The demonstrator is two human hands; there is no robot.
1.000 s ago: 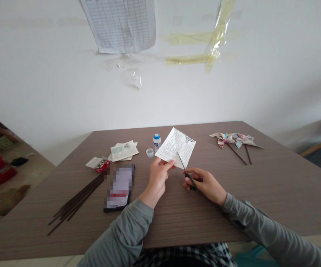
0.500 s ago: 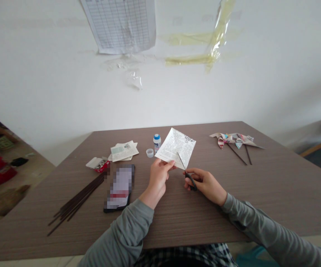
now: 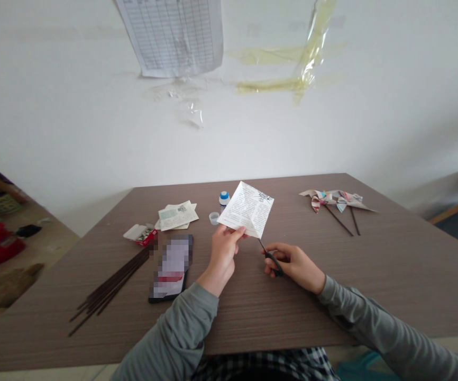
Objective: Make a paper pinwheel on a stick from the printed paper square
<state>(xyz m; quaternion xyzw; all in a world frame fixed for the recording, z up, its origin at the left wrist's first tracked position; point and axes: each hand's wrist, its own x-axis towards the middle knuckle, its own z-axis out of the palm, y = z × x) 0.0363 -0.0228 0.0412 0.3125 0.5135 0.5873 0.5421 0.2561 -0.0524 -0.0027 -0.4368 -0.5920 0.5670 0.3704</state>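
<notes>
My left hand (image 3: pixel 223 254) pinches the lower edge of a square of printed paper (image 3: pixel 247 209), which has small text and a dark sketch near one corner. My right hand (image 3: pixel 290 262) holds black-handled scissors (image 3: pixel 272 259) low over the wooden-look table. The scissors' blades point up toward the paper's bottom corner, and their tip ends just below it. Part of the scissors' handles is hidden by my fingers.
On the brown table (image 3: pixel 292 296) lie a phone (image 3: pixel 171 267), dark sticks (image 3: pixel 110 288), printed paper scraps (image 3: pixel 177 215), a small box (image 3: pixel 140 234), a glue bottle (image 3: pixel 224 200), its cap (image 3: pixel 213 218), and paper pinwheels on sticks (image 3: pixel 334 201).
The paper has turned and shifted slightly left. The scissors' blades have dropped from over the paper to just below its bottom corner.
</notes>
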